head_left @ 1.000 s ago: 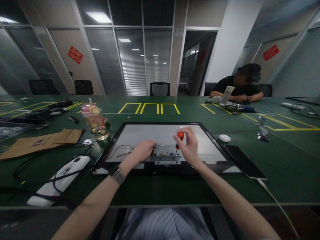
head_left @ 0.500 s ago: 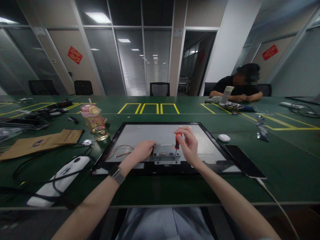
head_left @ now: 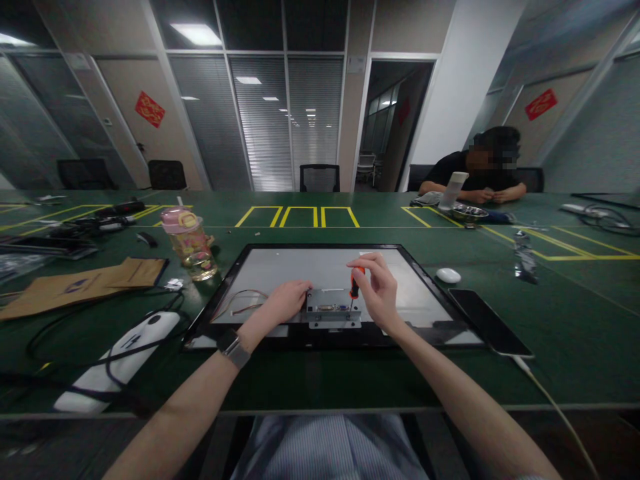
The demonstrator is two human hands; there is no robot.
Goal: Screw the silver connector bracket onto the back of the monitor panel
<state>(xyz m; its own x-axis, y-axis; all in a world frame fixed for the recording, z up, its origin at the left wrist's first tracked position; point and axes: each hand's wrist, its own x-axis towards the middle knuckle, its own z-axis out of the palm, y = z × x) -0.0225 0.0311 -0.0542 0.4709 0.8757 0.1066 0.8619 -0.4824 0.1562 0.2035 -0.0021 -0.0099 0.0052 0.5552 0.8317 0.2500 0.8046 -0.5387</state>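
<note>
A flat display panel [head_left: 320, 267] with a black frame and pale grey back lies on the green table. Near its front edge sits a metal bracket [head_left: 334, 316] with port sockets along its face. My right hand [head_left: 379, 293] pinches a red and black screwdriver [head_left: 355, 283], held upright with its thin shaft pointing down at the bracket's right end. At the bracket's left end, my left hand [head_left: 290, 301] has its fingers closed against the edge, steadying it. Thin wires [head_left: 245, 300] lie on the panel left of that hand. The screw under the tip is too small to see.
Left of the panel are a pink-lidded drink cup [head_left: 189, 243], a brown paper bag [head_left: 90, 287] and a white power strip [head_left: 120, 360] with black cables. On the right lie a white mouse-shaped case [head_left: 448, 275] and a phone [head_left: 490, 323] on a cable. Across the table sits another person [head_left: 450, 163].
Almost nothing differs. My right hand has shifted very slightly around the screwdriver, and my left hand stays on the bracket.
</note>
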